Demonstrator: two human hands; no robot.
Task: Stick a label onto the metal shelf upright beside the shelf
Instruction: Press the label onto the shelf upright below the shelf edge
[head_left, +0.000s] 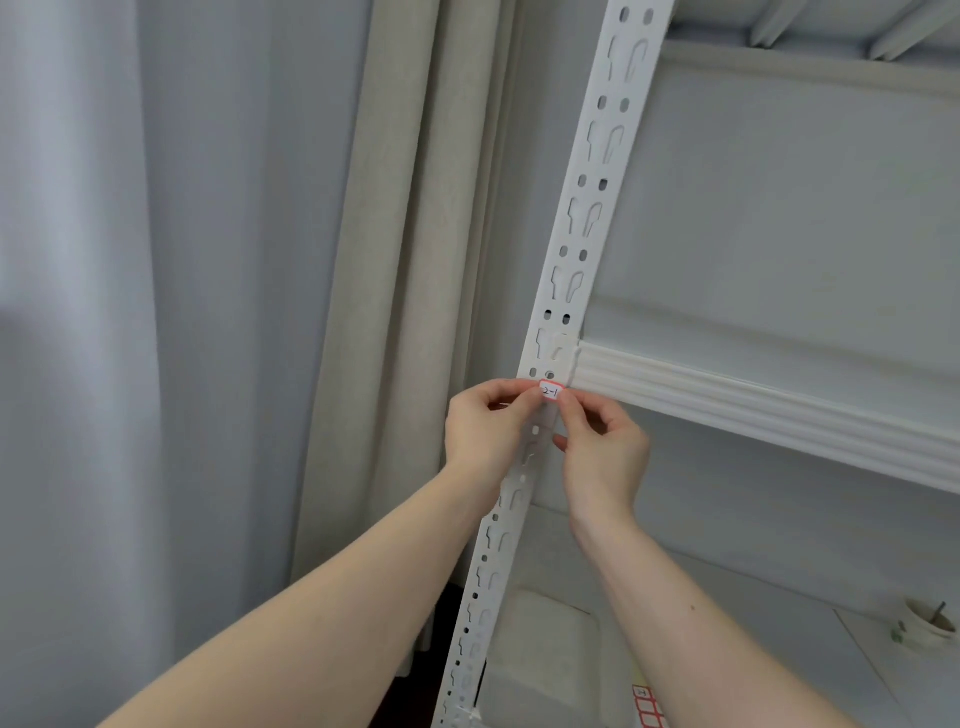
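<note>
A small white label (551, 391) with a red border and handwritten marks lies against the white perforated metal upright (579, 218), level with the lower edge of the ribbed shelf beam (753, 410). My left hand (485, 431) pinches the label's left edge with thumb and forefinger. From the other side, my right hand (602, 452) holds the label's right edge with its fingertips. Both hands cover the part of the upright just below the label.
A beige curtain (395, 260) hangs left of the upright, with grey fabric further left. On the lower shelf lie a sheet of red-bordered labels (647, 704) and a roll of tape (930, 626). Another shelf sits at the top right.
</note>
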